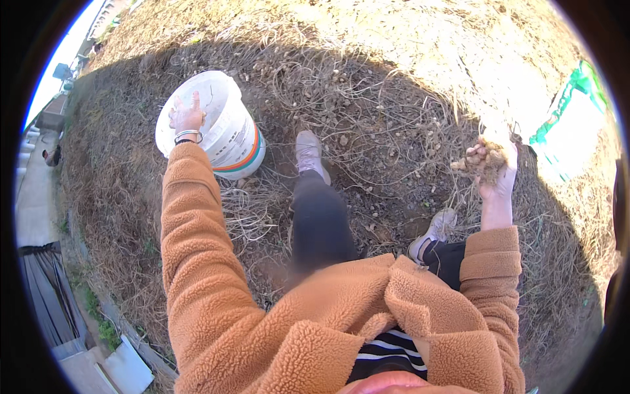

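Note:
My left hand (188, 118) is over the mouth of a white plastic bucket (230, 141), its fingers spread and nothing seen in them. Orange and teal bands run round the bucket's lower side, and it leans a little. Out to the right, my right hand (500, 177) is raised with its fingers curled round a brown, earthy clump (487, 161) of dry roots and what look like peanut pods. Most of the bucket's inside is hidden by its wall and my left hand.
Dry vines (374, 131) and small pale lumps cover the soil round my feet. A white and green sack (574, 128) lies at the far right. Left of the field runs a paved strip (36, 197) with dark sheeting (52, 295) and a pale board (128, 368).

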Demonstrator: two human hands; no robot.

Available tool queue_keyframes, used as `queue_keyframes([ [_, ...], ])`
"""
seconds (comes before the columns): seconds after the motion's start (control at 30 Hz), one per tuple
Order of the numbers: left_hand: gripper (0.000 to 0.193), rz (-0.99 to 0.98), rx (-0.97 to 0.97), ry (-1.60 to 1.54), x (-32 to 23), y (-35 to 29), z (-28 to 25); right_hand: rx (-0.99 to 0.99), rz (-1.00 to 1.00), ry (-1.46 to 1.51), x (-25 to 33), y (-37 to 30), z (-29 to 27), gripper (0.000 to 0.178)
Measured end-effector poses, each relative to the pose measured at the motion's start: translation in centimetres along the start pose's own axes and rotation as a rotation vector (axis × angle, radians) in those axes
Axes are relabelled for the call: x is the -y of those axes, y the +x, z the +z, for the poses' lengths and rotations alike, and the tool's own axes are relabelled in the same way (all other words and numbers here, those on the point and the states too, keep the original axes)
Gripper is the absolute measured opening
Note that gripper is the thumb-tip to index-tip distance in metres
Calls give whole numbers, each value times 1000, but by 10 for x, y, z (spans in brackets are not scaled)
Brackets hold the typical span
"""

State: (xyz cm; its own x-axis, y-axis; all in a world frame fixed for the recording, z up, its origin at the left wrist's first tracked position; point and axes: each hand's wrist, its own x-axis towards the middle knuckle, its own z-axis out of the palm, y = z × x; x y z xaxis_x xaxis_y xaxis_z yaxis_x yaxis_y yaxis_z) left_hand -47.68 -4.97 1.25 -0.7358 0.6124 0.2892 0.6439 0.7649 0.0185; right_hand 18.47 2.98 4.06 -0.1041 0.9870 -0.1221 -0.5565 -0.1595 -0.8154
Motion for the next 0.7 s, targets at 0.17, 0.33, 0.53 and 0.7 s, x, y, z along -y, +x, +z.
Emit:
queue_keyframes([
  [0.17, 23, 281, 438, -1417, -130, -121, -49, -60, 91, 111, -13, -1, 10, 30],
  [0.33, 22, 547, 1260, -1689, -254, -284, -134, -34, 15, 63, -13, -11, 29, 28],
  [0.53, 37, -89, 1167, -1941, -335, -338, -150, -68, -189, -96, -14, -15, 34, 34],
  [0.7, 44, 41, 1214, -1977, -351, -331, -115, -96, -215, -328, -19, -20, 31, 46],
])
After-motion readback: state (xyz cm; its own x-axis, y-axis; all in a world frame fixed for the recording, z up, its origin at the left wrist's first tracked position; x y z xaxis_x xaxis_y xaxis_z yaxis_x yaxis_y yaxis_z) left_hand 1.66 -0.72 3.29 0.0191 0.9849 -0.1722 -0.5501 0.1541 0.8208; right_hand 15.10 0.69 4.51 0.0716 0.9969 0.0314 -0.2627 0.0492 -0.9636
